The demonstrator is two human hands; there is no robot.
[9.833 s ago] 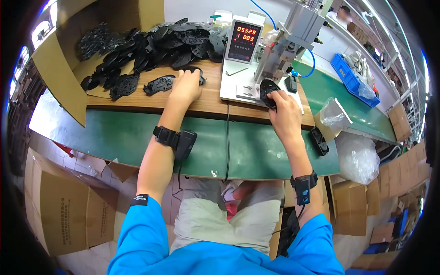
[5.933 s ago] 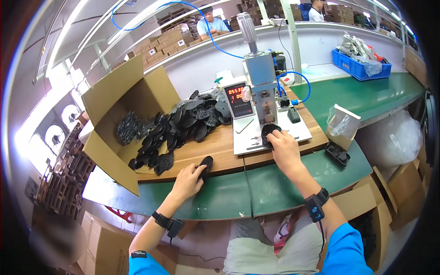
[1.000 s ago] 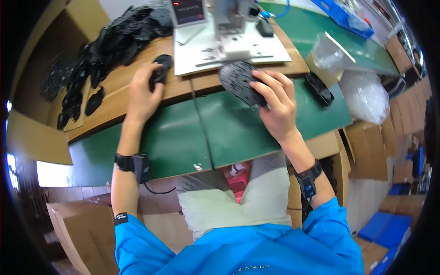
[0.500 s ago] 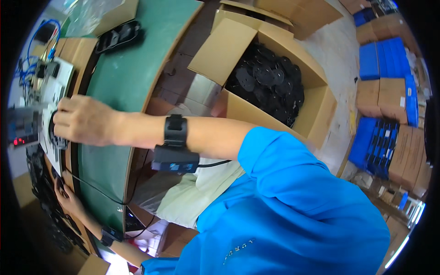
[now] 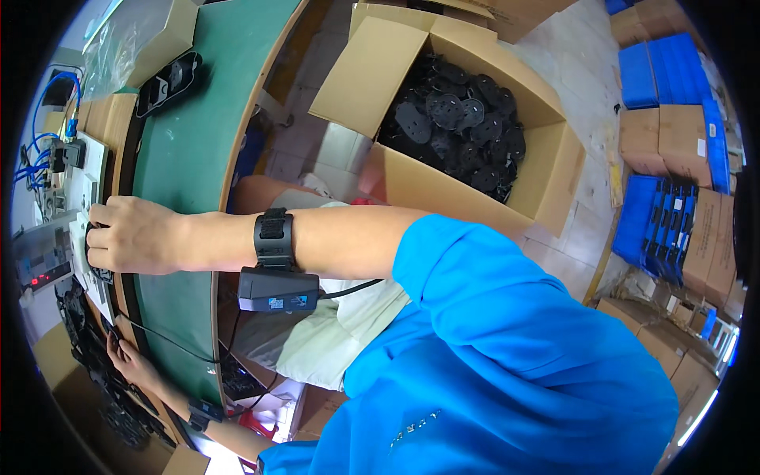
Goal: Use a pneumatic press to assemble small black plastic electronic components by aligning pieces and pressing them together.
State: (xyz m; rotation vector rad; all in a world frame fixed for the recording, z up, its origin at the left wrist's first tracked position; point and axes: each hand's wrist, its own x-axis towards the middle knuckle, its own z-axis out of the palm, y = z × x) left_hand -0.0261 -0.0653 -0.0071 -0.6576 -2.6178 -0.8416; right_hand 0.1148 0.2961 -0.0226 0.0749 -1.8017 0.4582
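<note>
My right hand (image 5: 134, 235) is closed with its knuckles up, over the white plate (image 5: 96, 297) of a machine at the left edge of the bench. Its fingers curl round a black part (image 5: 101, 274), of which only a little shows below the hand. Lower left, my left hand (image 5: 133, 366) has its fingers bent round a small dark piece (image 5: 116, 340), too small to name, near the plate's lower corner. Beside that hand lies a pile of black plastic parts (image 5: 87, 340). Both wrists wear black straps; a dark box (image 5: 279, 290) hangs from the right one.
The green bench top (image 5: 186, 158) bears a black tray-like part (image 5: 168, 83) and a box with clear plastic (image 5: 162, 47). Blue tubes (image 5: 67, 79) run to the machine. An open carton (image 5: 380, 75) holds black flat pieces. A thin cable (image 5: 170, 336) crosses the bench. Cartons (image 5: 682, 138) stand at right.
The view has shifted a little, so the bench and carton sit differently in the picture. My right hand stays closed over the machine plate. My left hand stays beside the black parts.
</note>
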